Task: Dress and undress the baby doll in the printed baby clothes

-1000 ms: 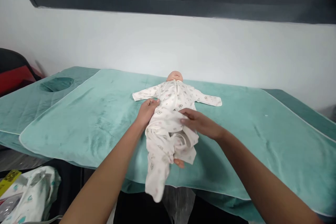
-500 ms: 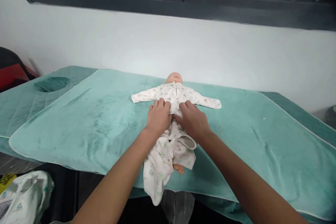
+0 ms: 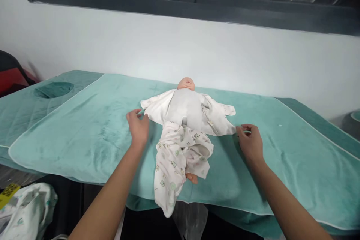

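Note:
A baby doll [image 3: 186,83] lies on its back on a teal cover, its head toward the wall. Its white printed baby shirt [image 3: 218,122] is spread apart at the front, baring a pale grey torso [image 3: 185,107]. At the shirt's left front corner, my left hand [image 3: 137,127] is closed, thumb and fingers pinching the edge. My right hand [image 3: 250,140] pinches the opposite corner and pulls it out taut. White printed baby pants [image 3: 171,157] cover the doll's legs, one leg bunched up with a bare foot [image 3: 192,178] showing below it.
The teal cover [image 3: 92,135] lies over a padded bed with a round hole [image 3: 54,89] at its left end. A white wall and a barred window stand behind. Printed cloth [image 3: 36,210] with a yellow tag lies at lower left, and a red and black object [image 3: 12,80] sits farther back.
Both hands have moved outward from the middle of the doll's front, each drawing one shirt flap sideways. The shirt has gone from closed over the chest to spread wide, uncovering the torso.

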`<state>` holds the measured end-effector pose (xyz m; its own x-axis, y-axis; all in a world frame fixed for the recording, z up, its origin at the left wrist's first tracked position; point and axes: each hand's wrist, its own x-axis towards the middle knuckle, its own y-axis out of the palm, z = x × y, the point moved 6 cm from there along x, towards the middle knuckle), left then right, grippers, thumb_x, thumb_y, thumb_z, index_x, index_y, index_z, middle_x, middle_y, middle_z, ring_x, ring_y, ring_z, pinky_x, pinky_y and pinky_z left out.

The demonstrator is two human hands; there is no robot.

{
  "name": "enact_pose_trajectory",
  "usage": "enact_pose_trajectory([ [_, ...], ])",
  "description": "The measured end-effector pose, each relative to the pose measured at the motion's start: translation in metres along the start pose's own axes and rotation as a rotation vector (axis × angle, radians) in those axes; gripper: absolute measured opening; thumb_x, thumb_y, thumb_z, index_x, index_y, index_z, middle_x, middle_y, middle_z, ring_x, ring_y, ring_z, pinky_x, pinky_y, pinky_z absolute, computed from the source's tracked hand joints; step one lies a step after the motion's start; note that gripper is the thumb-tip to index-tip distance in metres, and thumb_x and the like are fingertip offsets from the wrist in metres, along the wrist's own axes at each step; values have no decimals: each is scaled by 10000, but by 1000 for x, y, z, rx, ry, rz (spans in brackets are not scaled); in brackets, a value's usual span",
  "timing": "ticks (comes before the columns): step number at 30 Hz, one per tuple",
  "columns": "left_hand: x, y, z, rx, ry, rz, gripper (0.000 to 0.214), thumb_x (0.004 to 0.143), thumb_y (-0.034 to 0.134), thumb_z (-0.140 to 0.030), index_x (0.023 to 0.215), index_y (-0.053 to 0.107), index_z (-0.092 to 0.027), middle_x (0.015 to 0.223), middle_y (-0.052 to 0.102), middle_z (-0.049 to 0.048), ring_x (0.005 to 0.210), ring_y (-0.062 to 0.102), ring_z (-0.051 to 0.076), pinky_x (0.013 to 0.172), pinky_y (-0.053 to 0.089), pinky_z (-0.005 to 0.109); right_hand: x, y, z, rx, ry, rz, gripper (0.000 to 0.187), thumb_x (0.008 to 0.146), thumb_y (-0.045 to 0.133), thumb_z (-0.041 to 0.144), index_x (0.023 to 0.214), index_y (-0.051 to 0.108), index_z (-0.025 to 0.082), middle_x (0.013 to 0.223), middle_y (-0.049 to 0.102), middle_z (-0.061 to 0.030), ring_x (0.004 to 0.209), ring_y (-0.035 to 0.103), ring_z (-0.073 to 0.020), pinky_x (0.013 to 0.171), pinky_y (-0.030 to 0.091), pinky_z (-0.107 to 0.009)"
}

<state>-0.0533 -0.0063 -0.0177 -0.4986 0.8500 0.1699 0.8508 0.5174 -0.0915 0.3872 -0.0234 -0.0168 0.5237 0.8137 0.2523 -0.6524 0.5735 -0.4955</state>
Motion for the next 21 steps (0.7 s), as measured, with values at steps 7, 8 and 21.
enact_pose_trajectory([
  [7, -31, 43, -29, 165, 220, 604, 162, 825, 594, -341, 909, 656, -216, 1152, 611, 65, 1126, 570, 224, 973, 458, 375, -50, 65, 85, 34, -383, 584, 286, 834, 596, 482, 888, 642, 205, 839, 655, -37, 768, 577, -170, 701, 467, -305],
  [8, -34, 43, -31, 176, 247, 650, 165, 823, 604, -351, 908, 649, -217, 1223, 578, 74, 1188, 541, 232, 994, 446, 377, -58, 73, 94, 30, -411, 678, 279, 834, 607, 484, 849, 637, 207, 818, 649, -26, 753, 566, -163, 692, 459, -299],
  [21, -62, 48, -44, 435, 680, 557, 104, 867, 483, -121, 860, 466, -223, 1175, 618, 69, 1097, 548, 216, 924, 443, 377, -96, 75, 133, -76, -628, 1115, 77, 828, 665, 282, 881, 654, 227, 930, 600, -8, 856, 544, -154, 743, 433, -276],
])
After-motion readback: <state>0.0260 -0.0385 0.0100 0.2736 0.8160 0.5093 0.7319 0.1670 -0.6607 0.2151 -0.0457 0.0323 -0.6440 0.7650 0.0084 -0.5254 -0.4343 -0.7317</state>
